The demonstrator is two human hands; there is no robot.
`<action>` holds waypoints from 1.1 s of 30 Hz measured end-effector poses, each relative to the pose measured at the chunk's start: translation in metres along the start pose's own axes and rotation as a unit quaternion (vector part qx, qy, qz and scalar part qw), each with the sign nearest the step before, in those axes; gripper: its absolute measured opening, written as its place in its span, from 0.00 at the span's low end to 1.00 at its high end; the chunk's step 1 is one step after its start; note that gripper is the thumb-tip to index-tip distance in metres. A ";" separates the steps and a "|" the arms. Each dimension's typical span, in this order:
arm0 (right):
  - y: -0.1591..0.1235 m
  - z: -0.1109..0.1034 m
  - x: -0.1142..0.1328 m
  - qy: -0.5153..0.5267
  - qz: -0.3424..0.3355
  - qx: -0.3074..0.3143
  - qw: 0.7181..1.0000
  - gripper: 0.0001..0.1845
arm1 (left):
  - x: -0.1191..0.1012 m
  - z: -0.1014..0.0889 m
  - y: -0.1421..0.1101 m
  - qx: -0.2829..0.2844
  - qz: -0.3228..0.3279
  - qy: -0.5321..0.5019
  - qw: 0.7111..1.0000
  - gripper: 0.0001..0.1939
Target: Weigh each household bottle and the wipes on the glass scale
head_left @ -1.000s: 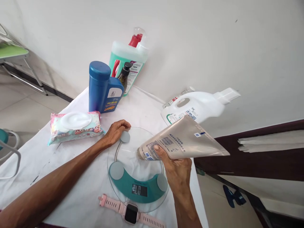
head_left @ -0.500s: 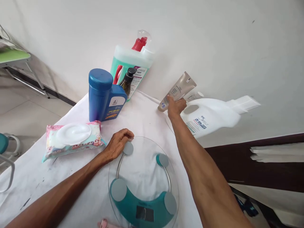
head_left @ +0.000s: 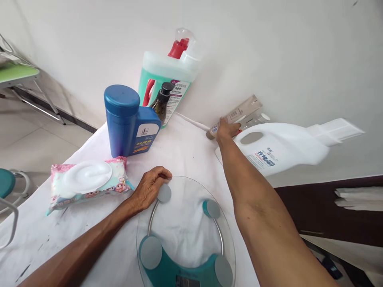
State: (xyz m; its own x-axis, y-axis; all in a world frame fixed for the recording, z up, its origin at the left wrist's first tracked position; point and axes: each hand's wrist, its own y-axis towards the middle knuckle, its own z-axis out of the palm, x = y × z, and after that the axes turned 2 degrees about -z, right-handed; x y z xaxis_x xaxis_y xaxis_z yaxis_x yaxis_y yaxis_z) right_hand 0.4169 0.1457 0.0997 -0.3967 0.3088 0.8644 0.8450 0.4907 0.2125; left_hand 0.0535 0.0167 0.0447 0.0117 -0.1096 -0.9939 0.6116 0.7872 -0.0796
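Note:
My right hand (head_left: 226, 130) reaches to the far edge of the table and is closed round the cap end of a beige tube (head_left: 243, 113), which lies low against the wall beside a white jug (head_left: 284, 147) on its side. My left hand (head_left: 149, 187) rests with curled fingers on the rim of a round glass scale (head_left: 182, 231), next to one of its grey pads. Nothing lies on the scale's glass.
A blue bottle (head_left: 127, 121), a dark pump bottle (head_left: 161, 103) and a green jug with a red cap (head_left: 164, 79) stand at the back. A pack of wet wipes (head_left: 86, 181) lies to the left. The white-covered table (head_left: 185, 151) drops off at right.
My right hand carried the beige tube from above the scale to the back of the table and lowered it beside the white jug. The left hand stayed on the scale.

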 end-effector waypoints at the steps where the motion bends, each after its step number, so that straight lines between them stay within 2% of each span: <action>1: -0.002 0.000 0.002 -0.019 0.019 -0.034 0.999 0.15 | 0.000 0.000 0.000 -0.004 0.002 0.005 1.000 0.14; 3: -0.009 0.001 0.009 -0.037 0.050 -0.073 0.995 0.23 | -0.001 0.001 0.000 -0.013 0.011 0.021 1.000 0.13; 6: -0.024 -0.002 0.021 -0.042 0.050 -0.077 0.995 0.31 | -0.001 0.002 -0.001 -0.023 0.031 0.044 0.998 0.13; 12: -0.074 -0.013 0.044 -0.005 -0.040 -0.031 0.999 0.41 | -0.003 0.002 -0.004 -0.017 0.058 0.033 0.998 0.23; 16: -0.112 -0.002 0.065 0.054 -0.127 0.093 0.986 0.41 | -0.002 0.002 -0.004 -0.014 0.059 0.032 0.998 0.24; 18: -0.125 0.012 0.078 0.104 -0.156 0.171 0.967 0.43 | 0.000 0.002 -0.004 -0.018 0.060 0.037 0.997 0.24; 20: -0.132 0.026 0.091 0.155 -0.167 0.220 0.949 0.43 | 0.001 0.002 -0.003 -0.021 0.062 0.048 0.997 0.23; 22: -0.137 0.038 0.102 0.183 -0.166 0.219 0.944 0.41 | 0.002 0.002 -0.003 -0.024 0.064 0.055 0.996 0.22; 26: -0.154 0.045 0.116 0.191 -0.185 0.141 0.954 0.32 | 0.001 0.003 -0.002 -0.024 0.059 0.052 0.997 0.21; 28: -0.168 0.042 0.121 0.197 -0.220 0.163 0.941 0.29 | 0.001 0.003 -0.001 -0.024 0.053 0.049 0.997 0.20; 30: -0.179 0.042 0.126 0.195 -0.249 0.213 0.924 0.29 | 0.000 0.004 -0.001 -0.023 0.049 0.047 0.997 0.20; 33: -0.187 0.050 0.133 0.159 -0.262 0.256 0.917 0.27 | -0.001 0.003 0.000 -0.021 0.052 0.047 0.997 0.20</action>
State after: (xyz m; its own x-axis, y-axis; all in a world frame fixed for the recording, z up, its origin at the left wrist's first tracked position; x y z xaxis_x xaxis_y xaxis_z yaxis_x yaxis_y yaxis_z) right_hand 0.1877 0.1358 0.1522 -0.5065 -0.2932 0.8109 0.2562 0.8468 0.4662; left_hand 0.0560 0.0146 0.0458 -0.0023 0.0308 -0.9995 0.5780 0.8157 0.0238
